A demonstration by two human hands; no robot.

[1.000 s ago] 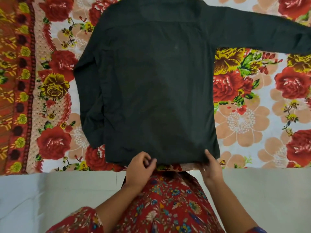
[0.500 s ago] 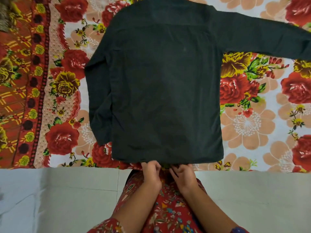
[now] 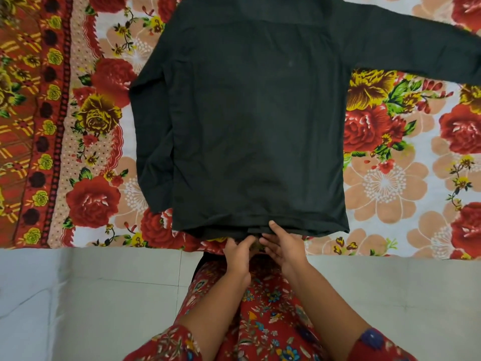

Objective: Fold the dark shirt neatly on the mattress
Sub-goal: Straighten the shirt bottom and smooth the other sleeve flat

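The dark shirt [image 3: 255,131] lies flat on the floral mattress sheet [image 3: 385,183], collar away from me. Its left sleeve [image 3: 153,142] is folded down along the body. Its right sleeve [image 3: 416,48] stretches out towards the right edge. Both my hands meet at the middle of the bottom hem. My left hand [image 3: 238,254] has its fingers curled against the hem's lower edge. My right hand [image 3: 282,246] has its thumb on top of the hem and its fingers under it.
The mattress's near edge [image 3: 104,247] runs across the view, with pale floor tiles [image 3: 91,303] below it. My red floral garment [image 3: 260,313] fills the lower middle. A red patterned border [image 3: 33,126] runs along the sheet's left side.
One second ago my hands were apart along the hem, the right one near the right corner. They have come together at the hem's middle and now touch the hem there.
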